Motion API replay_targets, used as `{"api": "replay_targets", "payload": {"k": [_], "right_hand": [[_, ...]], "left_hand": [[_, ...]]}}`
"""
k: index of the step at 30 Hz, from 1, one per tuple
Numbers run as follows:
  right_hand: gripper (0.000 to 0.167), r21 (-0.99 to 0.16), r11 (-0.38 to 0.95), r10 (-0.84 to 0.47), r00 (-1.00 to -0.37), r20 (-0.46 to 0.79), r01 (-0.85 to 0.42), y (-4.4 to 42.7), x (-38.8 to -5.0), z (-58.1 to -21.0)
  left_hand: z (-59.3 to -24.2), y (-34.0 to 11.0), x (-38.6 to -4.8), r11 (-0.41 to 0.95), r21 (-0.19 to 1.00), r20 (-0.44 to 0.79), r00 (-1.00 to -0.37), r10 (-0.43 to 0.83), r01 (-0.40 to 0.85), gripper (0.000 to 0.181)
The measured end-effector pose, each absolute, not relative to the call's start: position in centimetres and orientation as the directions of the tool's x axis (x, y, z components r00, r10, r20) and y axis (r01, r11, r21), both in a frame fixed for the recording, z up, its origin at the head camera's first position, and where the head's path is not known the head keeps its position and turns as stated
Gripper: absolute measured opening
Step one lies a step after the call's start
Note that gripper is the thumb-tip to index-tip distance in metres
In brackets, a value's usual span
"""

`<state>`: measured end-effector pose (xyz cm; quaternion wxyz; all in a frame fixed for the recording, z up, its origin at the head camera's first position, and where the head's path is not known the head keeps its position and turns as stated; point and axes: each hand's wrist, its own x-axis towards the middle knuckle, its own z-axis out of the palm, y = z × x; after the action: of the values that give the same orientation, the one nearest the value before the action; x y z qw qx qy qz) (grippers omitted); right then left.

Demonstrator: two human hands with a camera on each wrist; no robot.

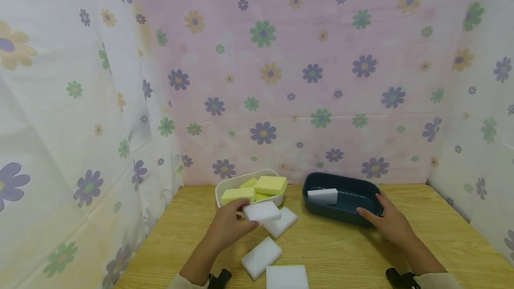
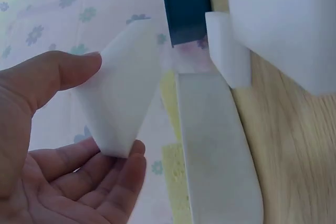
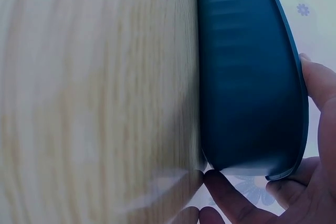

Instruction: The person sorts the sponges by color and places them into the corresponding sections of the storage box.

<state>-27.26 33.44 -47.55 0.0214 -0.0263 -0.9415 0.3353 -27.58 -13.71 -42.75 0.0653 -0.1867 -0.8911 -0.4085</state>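
Above table (image 1: pixel 341 253), left fingers (image 2: pixel 131 179) pinching white block (image 1: pixel 262 212) aloft, right fingers (image 3: pixel 231 195) gripping dark tray (image 1: pixel 329 210)

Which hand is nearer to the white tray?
Left. The left hand is in front of the white tray, holding a white block; the right hand is farther right, gripping the dark tray.

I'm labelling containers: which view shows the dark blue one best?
The head view: the dark blue container shows its interior and most of its rim. The right wrist view shows one outer side, cropped; the left wrist view, only a small part.
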Motion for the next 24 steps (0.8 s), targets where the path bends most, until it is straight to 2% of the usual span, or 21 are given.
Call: {"api": "replay_targets", "payload": {"k": [4,24], "right_hand": [[0.116,-0.629,0.777,0.059,-0.998,0.031,0.027,33.5,-27.2,-47.6],[0.112,-0.642,0.766,0.053,-0.998,0.039,0.016,33.5,-27.1,-47.8]], "left_hand": [[-42.7,-12.5,-28.0,0.530,0.760,0.281,-0.926,0.253,0.376,0.068],[-43.2,-6.6,-30.1,0.363,0.862,0.284,-0.931,0.229,0.353,0.070]]}}
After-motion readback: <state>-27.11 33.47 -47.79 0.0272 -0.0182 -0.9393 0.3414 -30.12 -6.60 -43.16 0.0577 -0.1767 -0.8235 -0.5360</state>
